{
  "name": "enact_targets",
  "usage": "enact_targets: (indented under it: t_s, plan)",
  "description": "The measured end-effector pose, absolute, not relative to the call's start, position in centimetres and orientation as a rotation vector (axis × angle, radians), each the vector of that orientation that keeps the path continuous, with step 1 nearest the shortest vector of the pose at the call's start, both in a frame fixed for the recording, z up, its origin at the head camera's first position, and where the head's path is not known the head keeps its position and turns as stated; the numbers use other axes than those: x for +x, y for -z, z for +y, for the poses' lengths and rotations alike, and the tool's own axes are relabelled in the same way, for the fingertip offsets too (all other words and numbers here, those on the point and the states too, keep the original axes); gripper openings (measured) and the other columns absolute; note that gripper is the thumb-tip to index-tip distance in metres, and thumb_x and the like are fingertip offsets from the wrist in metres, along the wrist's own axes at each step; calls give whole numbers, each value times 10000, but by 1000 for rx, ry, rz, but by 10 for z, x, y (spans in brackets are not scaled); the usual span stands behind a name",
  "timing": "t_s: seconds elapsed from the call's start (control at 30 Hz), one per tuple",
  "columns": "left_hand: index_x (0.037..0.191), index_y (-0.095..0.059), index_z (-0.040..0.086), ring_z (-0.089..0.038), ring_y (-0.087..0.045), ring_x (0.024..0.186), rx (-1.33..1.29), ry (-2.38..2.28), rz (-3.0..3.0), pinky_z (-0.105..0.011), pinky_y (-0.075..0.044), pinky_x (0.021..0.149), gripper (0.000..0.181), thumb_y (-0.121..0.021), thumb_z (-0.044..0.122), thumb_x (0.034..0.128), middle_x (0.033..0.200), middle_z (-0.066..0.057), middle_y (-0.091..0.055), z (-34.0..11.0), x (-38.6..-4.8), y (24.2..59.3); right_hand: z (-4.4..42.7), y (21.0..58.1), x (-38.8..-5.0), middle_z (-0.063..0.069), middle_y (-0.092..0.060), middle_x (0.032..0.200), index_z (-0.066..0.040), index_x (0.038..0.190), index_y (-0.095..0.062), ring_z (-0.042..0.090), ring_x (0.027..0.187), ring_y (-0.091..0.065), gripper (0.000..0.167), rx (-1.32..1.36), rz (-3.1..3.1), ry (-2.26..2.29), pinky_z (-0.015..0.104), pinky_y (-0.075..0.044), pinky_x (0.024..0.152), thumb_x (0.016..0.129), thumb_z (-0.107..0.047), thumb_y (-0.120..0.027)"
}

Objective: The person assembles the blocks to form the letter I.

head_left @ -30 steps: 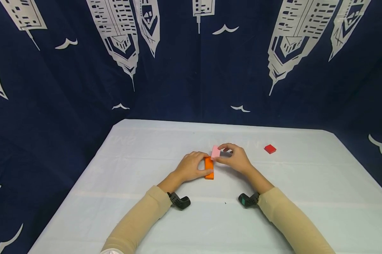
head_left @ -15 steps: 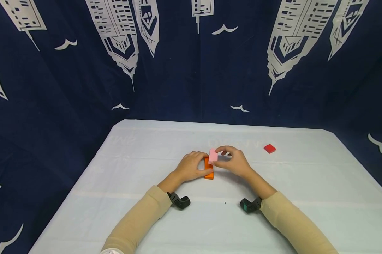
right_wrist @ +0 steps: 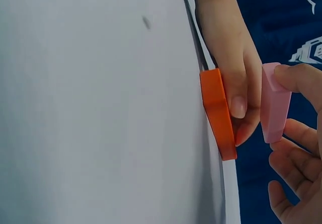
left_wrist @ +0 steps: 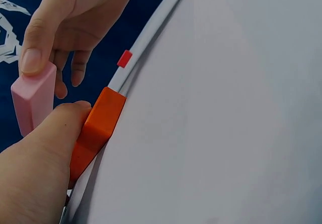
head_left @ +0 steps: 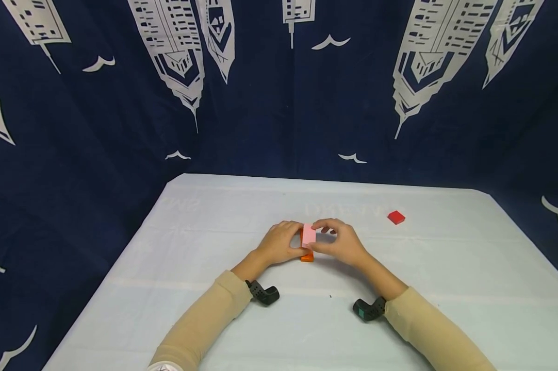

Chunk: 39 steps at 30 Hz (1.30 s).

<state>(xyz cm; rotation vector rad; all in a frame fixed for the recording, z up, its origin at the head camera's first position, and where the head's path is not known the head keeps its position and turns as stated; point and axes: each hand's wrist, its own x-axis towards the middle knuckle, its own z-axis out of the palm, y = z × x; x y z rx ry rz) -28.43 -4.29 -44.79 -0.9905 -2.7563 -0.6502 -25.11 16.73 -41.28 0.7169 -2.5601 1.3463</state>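
On the white table, an orange block (head_left: 307, 257) lies lengthwise between the thumb and fingers of my left hand (head_left: 277, 243), which grips it from the left side. My right hand (head_left: 344, 244) pinches a pink block (head_left: 309, 235) by its ends, between thumb and fingertip. In the head view the pink block covers much of the orange one. Both wrist views show the pink block (right_wrist: 274, 103) held above the orange block (right_wrist: 217, 114), with a gap between them. The remaining right fingers (left_wrist: 80, 65) are loosely bent below the pink block.
A red block (head_left: 396, 217) lies alone on the table (head_left: 242, 201), farther back and to the right. A small dark speck (head_left: 330, 296) sits nearer the front. Behind the table hangs a navy cloth (head_left: 260, 129) with white building prints.
The right hand has brought the pink block left and toward the person, from the far end of the orange block to over its middle. The left hand and orange block stay put.
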Motion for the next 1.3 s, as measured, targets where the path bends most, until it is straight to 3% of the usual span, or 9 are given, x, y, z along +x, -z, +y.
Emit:
enact_targets:
  t_s: [0.57,0.93,1.3]
  plan:
    - [1287,-572,152,-188,-509,1226,-1005,660,-2755,-421,-386,1028,559,-704,471,847,1299,17,-593,-42,-285,447,170,413,-224,-18,-688,1065,-135,1062,-712,237,909,-582,422,804,-2540,-1291,405,-480,800,696,-251,-887]
    - [1282,-569,126,-196,-522,1205,-1004,666,-2737,-417,-394,1016,552,-699,443,849,1297,-4,-596,-42,-284,447,172,410,-212,-18,-680,1088,-151,1053,-714,288,927,-587,420,816,-2563,-1292,478,-485,808,682,-239,-890]
    - [1292,-563,122,-194,-511,1219,-995,649,-2753,-402,-390,1022,568,-684,470,859,1312,-6,-589,-43,-284,446,172,411,-199,-55,-668,1083,-165,1053,-719,227,935,-584,432,848,-2608,-1246,440,-496,819,690,-327,-887]
